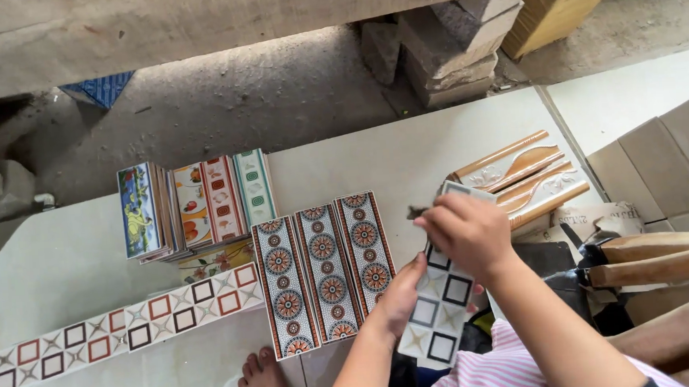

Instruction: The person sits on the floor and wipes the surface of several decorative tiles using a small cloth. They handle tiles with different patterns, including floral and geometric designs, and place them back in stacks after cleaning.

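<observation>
My left hand point(400, 295) grips the near left edge of a long narrow border tile point(441, 308) printed with black squares and pale stars. My right hand point(468, 232) closes over the far end of the same tile. To its left, three matching tiles with round orange and blue medallions point(324, 269) lie side by side on the pale floor tile point(406, 153). A row of tiles with red and black squares point(127, 323) stretches away to the left.
Stacks of colourful picture tiles point(192, 204) stand behind the medallion tiles. Brown moulded trim pieces point(525, 177) lie to the right, by wooden handles point(664, 256). Stone blocks point(451, 40) and a cardboard box point(561, 0) sit at the back. My bare foot point(262, 381) rests below.
</observation>
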